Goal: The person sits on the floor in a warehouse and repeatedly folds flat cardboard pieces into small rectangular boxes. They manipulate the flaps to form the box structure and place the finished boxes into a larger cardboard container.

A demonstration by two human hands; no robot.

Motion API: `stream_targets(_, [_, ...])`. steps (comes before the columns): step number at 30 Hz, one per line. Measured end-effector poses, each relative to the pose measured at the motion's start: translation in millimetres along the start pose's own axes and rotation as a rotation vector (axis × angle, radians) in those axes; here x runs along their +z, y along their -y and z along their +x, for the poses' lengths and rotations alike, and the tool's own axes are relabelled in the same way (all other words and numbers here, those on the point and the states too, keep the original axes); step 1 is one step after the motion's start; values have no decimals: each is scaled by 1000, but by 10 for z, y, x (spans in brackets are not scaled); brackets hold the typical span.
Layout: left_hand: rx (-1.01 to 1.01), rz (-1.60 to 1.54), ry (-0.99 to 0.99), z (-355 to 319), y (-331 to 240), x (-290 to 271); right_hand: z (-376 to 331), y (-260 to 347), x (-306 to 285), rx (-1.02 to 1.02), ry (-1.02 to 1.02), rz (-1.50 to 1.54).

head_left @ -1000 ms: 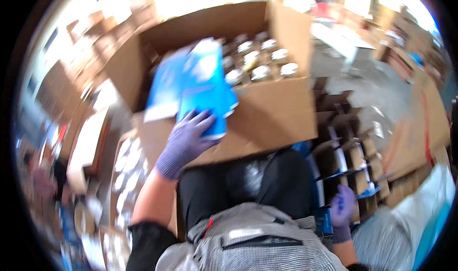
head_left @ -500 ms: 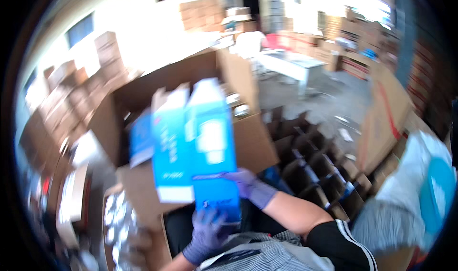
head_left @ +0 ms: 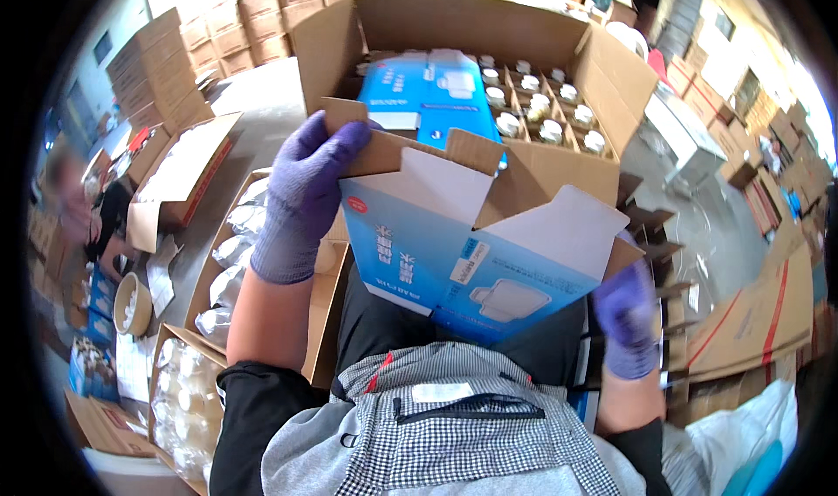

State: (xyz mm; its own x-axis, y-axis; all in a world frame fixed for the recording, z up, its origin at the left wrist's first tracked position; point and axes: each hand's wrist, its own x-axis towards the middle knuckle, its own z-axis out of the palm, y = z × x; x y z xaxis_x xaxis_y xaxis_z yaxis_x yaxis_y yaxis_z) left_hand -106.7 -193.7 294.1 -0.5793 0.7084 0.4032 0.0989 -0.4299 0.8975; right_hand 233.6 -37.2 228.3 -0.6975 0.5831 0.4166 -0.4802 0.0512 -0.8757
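Observation:
A blue and white carton (head_left: 436, 243), opened out with its end flaps (head_left: 436, 175) spread, is tilted above my lap. Its faces show a pale picture of a jar-like container. My left hand (head_left: 310, 182), in a purple glove, is closed on a brown-sided flap at the carton's upper left corner. By the right edge of the carton is my purple-gloved right hand (head_left: 624, 308), smeared by motion, so its grip does not show. Just beyond, flat blue cartons (head_left: 428, 95) lie in a large brown box (head_left: 541, 177), beside several capped glass jars (head_left: 550, 131) between cardboard dividers.
To the left, boxes hold plastic-wrapped items (head_left: 188, 391); a bucket (head_left: 133, 304) and a person (head_left: 83, 199) are farther out. Cardboard dividers (head_left: 646, 225) stand at right, near a leaning flattened box (head_left: 751, 313). A white table (head_left: 685, 138) stands behind.
The blue carton, upright and flat-looking before, is now tilted with its flaps spread. My left hand has gone from its lower edge up to its upper left corner; my right hand has moved right.

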Motion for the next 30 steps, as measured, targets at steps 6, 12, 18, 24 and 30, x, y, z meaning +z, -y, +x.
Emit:
stream_targets(6, [291, 279, -225, -352, 42, 404, -102, 169, 297, -2, -183, -19])
stream_targets(12, [419, 261, 539, -740, 13, 643, -793, -107, 284, -63, -413, -872])
stream_targets(18, [772, 573, 923, -508, -59, 376, -873, 90, 272, -85, -359, -935])
stream_targets(24, [420, 411, 775, -598, -34, 476, -1011, 119, 298, -72, -391, -1047])
stream_targets(30, [524, 587, 929, -408, -20, 398, -679, 252, 484, -99, -297, -1201])
